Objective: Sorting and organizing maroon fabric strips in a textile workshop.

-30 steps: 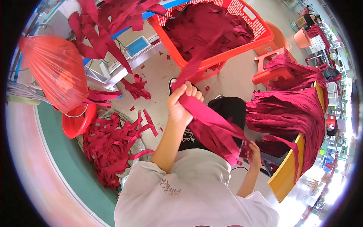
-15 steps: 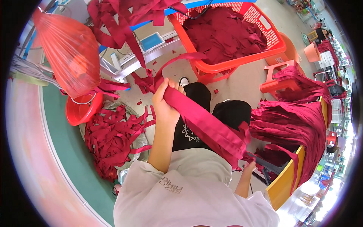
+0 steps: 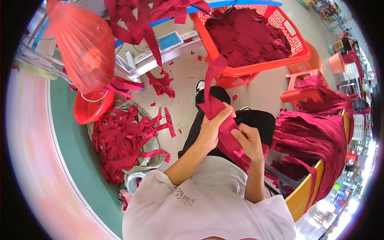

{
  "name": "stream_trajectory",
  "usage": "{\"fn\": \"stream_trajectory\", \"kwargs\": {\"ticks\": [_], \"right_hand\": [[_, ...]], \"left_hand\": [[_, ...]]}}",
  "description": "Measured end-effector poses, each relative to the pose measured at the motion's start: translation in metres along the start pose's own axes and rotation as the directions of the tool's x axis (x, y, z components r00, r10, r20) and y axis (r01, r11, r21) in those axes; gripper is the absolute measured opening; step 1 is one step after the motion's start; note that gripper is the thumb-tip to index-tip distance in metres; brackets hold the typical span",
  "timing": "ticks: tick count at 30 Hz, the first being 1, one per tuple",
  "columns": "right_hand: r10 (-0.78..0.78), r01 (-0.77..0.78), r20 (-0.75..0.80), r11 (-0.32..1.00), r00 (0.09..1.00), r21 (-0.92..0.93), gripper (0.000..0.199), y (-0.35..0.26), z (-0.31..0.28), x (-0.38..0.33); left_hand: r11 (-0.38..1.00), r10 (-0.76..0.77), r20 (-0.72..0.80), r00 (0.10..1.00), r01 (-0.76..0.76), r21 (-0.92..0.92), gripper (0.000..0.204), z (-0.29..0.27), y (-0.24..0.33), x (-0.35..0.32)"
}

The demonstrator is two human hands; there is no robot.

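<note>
A long dark-red fabric strip runs across my lap. My left hand is closed round it, with the thumb on top. Just to the right, my right hand pinches the same strip between thumb and fingers. From my left hand a narrower tail of the strip rises to the rim of the red plastic basket. Below my hands the strip hangs over my thigh, its lower end partly hidden by my shirt and right forearm. Cut red fabric pieces fill the basket.
At left, a heap of red strips lies in an open sack beside a red bucket. Above it hangs a red plastic bag. On the right, long red fabric drapes over a yellow board, near a red stool.
Both hands have come together over my lap: the left moved right and down, the right moved up onto the strip. The stretched strip is now gathered between them. The view shifted slightly.
</note>
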State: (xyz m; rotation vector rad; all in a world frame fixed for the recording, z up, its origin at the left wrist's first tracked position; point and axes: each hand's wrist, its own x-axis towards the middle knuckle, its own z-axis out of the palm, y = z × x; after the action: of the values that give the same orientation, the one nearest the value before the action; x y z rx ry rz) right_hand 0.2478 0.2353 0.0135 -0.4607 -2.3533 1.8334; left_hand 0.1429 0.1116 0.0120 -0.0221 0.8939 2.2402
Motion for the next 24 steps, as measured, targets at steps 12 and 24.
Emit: {"fn": "stream_trajectory", "kwargs": {"ticks": [12, 24], "right_hand": [[0.411, -0.412, 0.083, 0.911, 0.908, -0.007, 0.039, 0.051, -0.083, -0.082], [0.694, -0.657, -0.05, 0.653, 0.718, -0.377, 0.034, 0.097, -0.119, -0.119]], "left_hand": [[0.943, -0.08, 0.096, 0.992, 0.107, -0.317, 0.023, -0.027, 0.008, 0.015], [0.941, -0.022, 0.049, 0.999, 0.037, -0.335, 0.023, -0.027, 0.013, 0.015]]}}
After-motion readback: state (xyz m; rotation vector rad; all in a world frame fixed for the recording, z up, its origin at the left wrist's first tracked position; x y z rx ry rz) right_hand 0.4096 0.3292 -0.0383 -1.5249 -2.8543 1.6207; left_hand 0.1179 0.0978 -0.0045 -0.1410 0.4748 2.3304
